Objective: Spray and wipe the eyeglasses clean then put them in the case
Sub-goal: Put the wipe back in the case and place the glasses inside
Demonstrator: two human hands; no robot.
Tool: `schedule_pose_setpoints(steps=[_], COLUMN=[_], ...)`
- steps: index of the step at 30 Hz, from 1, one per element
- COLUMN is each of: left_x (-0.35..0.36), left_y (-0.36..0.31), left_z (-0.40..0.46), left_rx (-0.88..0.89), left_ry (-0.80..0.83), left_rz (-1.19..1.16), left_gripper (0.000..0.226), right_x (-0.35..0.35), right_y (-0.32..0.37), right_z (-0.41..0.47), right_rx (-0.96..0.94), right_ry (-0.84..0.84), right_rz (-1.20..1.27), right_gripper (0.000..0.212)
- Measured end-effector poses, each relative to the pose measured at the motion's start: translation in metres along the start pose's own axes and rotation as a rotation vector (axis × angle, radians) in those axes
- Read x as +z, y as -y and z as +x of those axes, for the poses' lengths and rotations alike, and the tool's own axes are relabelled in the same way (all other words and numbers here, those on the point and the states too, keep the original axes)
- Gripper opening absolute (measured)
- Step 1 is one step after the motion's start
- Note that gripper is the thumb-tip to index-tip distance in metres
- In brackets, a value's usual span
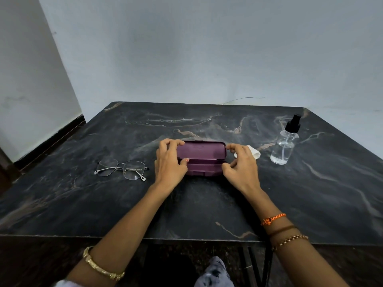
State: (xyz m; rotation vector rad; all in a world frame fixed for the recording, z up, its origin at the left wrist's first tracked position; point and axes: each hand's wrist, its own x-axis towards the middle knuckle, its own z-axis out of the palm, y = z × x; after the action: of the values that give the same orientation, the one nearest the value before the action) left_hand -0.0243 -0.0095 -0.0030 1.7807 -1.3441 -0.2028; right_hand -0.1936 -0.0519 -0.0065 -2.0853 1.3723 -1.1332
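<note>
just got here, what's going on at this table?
A person has both hands on a purple glasses case at the middle of the dark marble table. The left hand and right hand grip its ends, and the lid is partly raised. The eyeglasses lie untouched left of the case. A white cloth and a clear spray bottle sit to the right.

I see dim, soft, even light, no hard shadows. Faint sheen on tabletop [207, 125] far half. Wide-angle bend curves wall [186, 48] corner and tabletop edges. Slight softness at bottom edge; centre reasonably sharp.
</note>
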Motion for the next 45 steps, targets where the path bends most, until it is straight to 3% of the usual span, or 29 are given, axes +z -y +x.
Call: schedule_pose_setpoints(steps=[7, 13, 18, 27, 35, 38, 45], left_x=[0.006, 0.004, 0.005, 0.001, 0.005, 0.005, 0.006], left_y=[0.001, -0.002, -0.002, -0.005, -0.003, -0.001, 0.000], left_z=[-0.003, -0.002, -0.001, -0.003, -0.004, -0.004, -0.005], left_rx=[0.036, 0.045, 0.062, 0.115, 0.214, 0.218, 0.240], left_ry=[0.110, 0.044, 0.037, -0.063, -0.053, -0.065, -0.089], left_rz=[0.170, 0.081, 0.081, 0.029, -0.046, -0.052, -0.109], left_gripper=[0.053, 0.036, 0.031, 0.029, 0.025, 0.024, 0.022], right_x=[0.003, -0.004, -0.013, -0.014, -0.015, -0.012, -0.016], right_y=[-0.003, -0.007, -0.020, -0.029, -0.037, -0.039, -0.029], right_z=[0.001, 0.006, 0.014, 0.020, 0.032, 0.032, 0.025], right_rx=[-0.004, -0.004, 0.140, 0.255, 0.298, 0.276, 0.224], right_ry=[0.024, -0.224, -0.264, -0.139, -0.126, -0.138, -0.294], right_rz=[-0.025, -0.168, -0.327, -0.235, -0.322, -0.305, -0.120], right_gripper=[0.044, 0.028, 0.039, 0.046, 0.030, 0.018, 0.016])
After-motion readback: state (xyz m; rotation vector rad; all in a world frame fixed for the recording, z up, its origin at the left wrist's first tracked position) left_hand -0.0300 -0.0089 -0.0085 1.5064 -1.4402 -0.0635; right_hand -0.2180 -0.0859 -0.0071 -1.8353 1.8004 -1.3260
